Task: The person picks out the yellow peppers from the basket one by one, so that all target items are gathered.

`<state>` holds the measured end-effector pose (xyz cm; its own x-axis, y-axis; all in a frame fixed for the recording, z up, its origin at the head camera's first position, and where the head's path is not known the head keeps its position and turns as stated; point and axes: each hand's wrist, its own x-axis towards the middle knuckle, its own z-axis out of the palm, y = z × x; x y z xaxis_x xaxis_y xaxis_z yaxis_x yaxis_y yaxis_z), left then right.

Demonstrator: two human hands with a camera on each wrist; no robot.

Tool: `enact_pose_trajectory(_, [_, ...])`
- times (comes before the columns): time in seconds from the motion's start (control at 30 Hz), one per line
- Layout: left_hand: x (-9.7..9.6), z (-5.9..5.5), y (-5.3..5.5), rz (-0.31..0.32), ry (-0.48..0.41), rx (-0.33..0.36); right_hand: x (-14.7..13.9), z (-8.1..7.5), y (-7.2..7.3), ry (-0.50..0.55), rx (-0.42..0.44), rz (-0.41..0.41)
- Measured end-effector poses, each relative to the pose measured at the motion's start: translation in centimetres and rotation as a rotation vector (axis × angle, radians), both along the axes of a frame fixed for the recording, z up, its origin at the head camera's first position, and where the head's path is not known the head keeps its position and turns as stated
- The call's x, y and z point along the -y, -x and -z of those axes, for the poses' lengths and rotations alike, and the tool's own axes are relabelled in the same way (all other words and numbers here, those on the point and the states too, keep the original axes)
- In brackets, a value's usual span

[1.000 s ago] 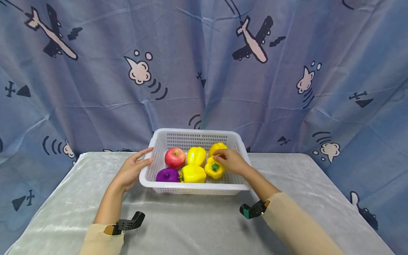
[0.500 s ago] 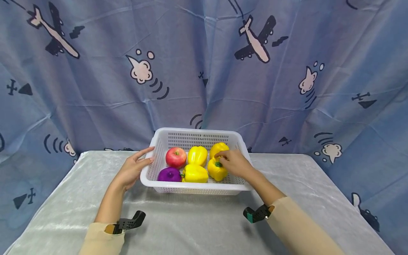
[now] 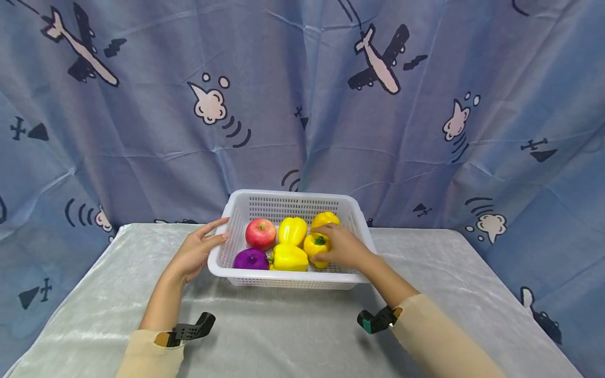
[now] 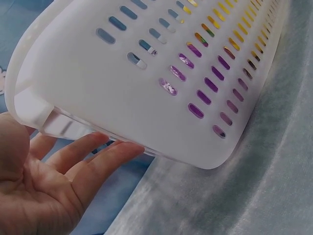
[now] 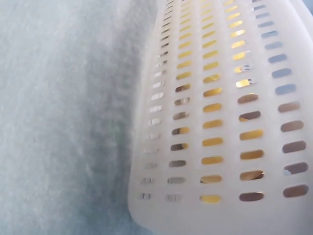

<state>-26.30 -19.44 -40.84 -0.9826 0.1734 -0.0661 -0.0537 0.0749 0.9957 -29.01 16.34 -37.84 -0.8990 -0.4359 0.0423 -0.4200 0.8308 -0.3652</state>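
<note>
Head view: the right hand [image 3: 347,247] curls thumb and fingers round a yellow pepper [image 3: 314,247] at four o'clock in the white basket [image 3: 288,276]. A red apple [image 3: 261,234] sits at ten o'clock, a purple vegetable [image 3: 250,259] at eight — both inside. The left hand [image 3: 193,254] rests extended, loosely parted fingers against the basket's rim at nine o'clock.

Beige sleeves [image 3: 439,331] meet black wrist mounts [image 3: 195,329] (the right bearing a patch [image 3: 367,326], seemingly green).
</note>
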Motion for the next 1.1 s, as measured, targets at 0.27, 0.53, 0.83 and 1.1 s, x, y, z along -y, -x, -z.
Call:
enact_pose_trajectory(0.27, [0.0,0.0,0.1,0.000,-0.005,0.004,0.0,0.2,0.1,0.095,-0.022,0.027])
enact_pose_trajectory(0.53, [0.4,0.1,0.2,-0.012,0.014,0.008,0.1,-0.1,-0.3,0.166,-0.084,0.025])
enact_pose_trajectory(0.83, [0.3,0.5,0.4,-0.004,-0.007,0.009,-0.8,-0.7,-1.3,0.258,-0.164,0.039])
enact_pose_trajectory(1.1, [0.1,0.5,0.2,0.001,-0.012,0.005,-2.8,-2.1,-1.8,0.338,-0.294,0.060])
